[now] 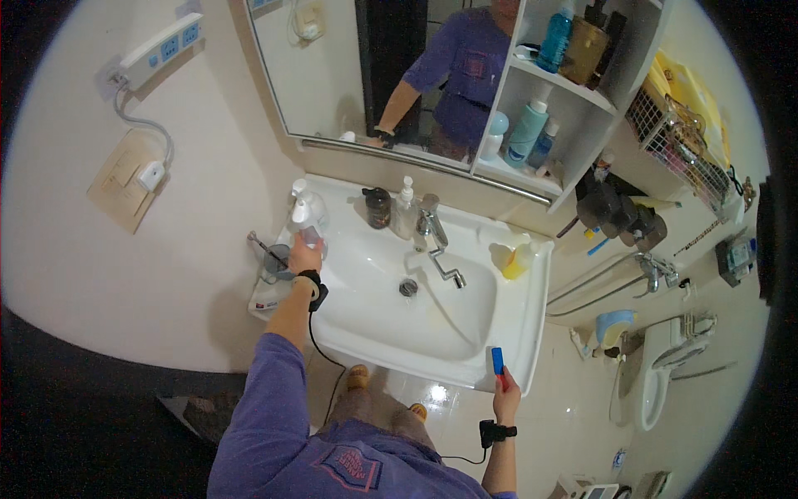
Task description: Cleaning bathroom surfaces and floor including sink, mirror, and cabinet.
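Note:
At the washbasin's (399,339) left back corner, my left hand (304,256) is closed round the lower part of a white-topped pump bottle (306,214). A second white pump bottle stands close behind it, partly hidden. Beside that hand is a grey cup (275,263) with a thin metal-handled item in it. Over the basin's front right rim, my right hand (506,401) grips a small blue and red bar-shaped thing (498,360); its exact kind is too small to tell.
A dark bottle (376,208), a clear pump bottle (406,209) and a faucet (430,223) line the basin's back. A yellow item (516,264) sits on the right rim. Above are a mirror (332,75) and bottle shelves (573,87). A toilet (655,391) stands at right.

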Tool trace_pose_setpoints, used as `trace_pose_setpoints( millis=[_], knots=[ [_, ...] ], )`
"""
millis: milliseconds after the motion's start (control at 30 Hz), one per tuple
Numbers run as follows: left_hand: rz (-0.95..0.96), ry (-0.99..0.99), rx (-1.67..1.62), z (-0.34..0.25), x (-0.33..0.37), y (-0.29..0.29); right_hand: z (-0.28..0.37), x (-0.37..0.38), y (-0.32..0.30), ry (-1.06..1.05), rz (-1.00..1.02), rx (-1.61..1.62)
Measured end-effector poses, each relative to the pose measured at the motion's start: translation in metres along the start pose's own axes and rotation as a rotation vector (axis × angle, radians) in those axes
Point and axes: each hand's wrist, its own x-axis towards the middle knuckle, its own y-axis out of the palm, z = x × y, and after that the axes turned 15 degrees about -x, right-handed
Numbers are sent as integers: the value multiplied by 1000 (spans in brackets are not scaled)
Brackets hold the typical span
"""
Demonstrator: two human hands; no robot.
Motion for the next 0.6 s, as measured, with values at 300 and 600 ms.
trace_pose_setpoints(
  millis=[300,600],
  knots=[
    [-20,-100,36,17,13,4,-7,6,6,-17,2,36],
    [75,-161,53,18,4,7,-14,5,-1,-1,-27,-70]
  ],
)
